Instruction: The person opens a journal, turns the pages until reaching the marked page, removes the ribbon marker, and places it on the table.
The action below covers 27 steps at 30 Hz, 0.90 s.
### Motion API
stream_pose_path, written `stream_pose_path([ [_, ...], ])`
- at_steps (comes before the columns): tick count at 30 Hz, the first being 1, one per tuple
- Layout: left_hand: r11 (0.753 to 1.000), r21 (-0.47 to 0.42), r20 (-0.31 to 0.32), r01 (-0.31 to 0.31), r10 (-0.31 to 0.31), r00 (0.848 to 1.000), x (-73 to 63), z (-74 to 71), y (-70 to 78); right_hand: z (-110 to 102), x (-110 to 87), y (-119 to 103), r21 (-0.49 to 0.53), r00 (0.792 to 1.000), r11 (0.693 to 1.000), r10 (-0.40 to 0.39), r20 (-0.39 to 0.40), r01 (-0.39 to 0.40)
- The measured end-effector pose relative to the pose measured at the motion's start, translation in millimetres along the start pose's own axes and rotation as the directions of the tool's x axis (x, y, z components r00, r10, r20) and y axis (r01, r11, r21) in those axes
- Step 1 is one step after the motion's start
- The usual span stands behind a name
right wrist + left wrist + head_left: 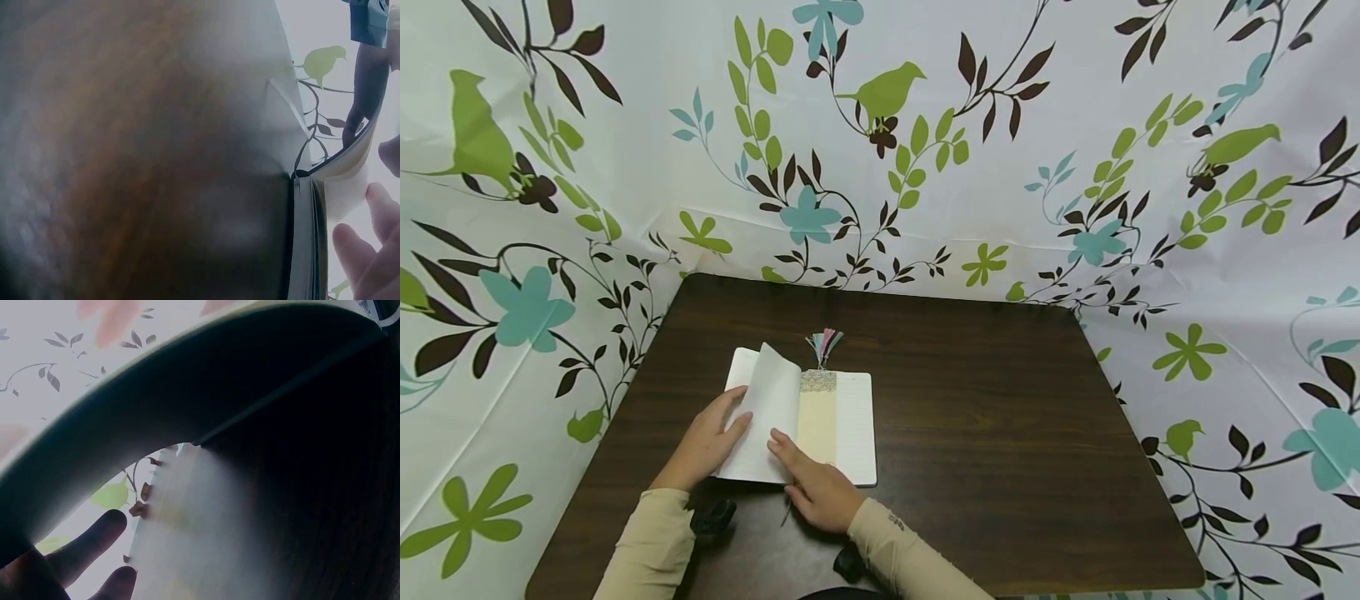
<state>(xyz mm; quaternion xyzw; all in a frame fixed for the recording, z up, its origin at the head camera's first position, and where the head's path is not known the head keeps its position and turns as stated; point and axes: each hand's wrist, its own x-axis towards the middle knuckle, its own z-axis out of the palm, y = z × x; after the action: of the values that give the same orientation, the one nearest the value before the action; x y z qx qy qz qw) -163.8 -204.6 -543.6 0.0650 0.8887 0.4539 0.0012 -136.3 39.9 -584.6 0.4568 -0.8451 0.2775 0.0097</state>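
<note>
Sleeves (647, 546): pale beige, nearest the camera, with dark wrist mounts (711, 518) beside the cuffs.
Right hand (823, 492): over the near edge of the open notebook (784, 400); fingers extended and apart, one fingertip at the white left-side pages.
Left hand (703, 442): at the notebook's left edge; thumb and forefinger apart, whether they pinch a page I cannot tell.
Notebook: on the table left of centre, one left-side page lifted and curving, the right page ruled.
Bookmark (817, 425): cream strip with a lacy top, along the fold; its pink and blue-grey tassel (824, 346) spreads past the far edge.
Table (1000, 425): dark brown wood grain, rounded corners, dull sheen.
Walls: white printed cloth (647, 167) at left, back and right, lightly creased; green birds, teal flowers, brown leafy stems.
</note>
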Motion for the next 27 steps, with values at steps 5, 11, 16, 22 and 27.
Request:
stream_pose_path([
  [5, 1.0, -0.001, -0.001, -0.023, 0.023, 1.0, 1.3, 0.1, 0.6, -1, 0.4, 5, 0.017, 1.0, 1.0, 0.025, -0.017, -0.025],
  [11, 0.999, 0.005, -0.001, -0.053, 0.053, 0.999, 2.6, -0.1, -1.5, -3, -2.0, 13, -0.034, 0.994, 0.995, 0.089, -0.065, -0.091],
  [16, 0.998, 0.019, 0.001, -0.063, 0.063, 0.998, 2.9, -0.9, -0.1, -3, -6.8, 22, -0.152, 0.982, 0.971, 0.177, -0.068, -0.186],
  [22, 0.997, 0.012, -0.005, -0.071, 0.071, 0.997, 2.6, -1.4, 0.9, -3, -11.9, 30, -0.286, 0.98, 0.938, 0.18, -0.085, -0.197],
  [27, 0.997, 0.01, -0.007, -0.082, 0.082, 0.997, 3.4, -0.6, 0.5, -4, -14.2, 34, -0.381, 0.969, 0.893, 0.191, -0.156, -0.238],
])
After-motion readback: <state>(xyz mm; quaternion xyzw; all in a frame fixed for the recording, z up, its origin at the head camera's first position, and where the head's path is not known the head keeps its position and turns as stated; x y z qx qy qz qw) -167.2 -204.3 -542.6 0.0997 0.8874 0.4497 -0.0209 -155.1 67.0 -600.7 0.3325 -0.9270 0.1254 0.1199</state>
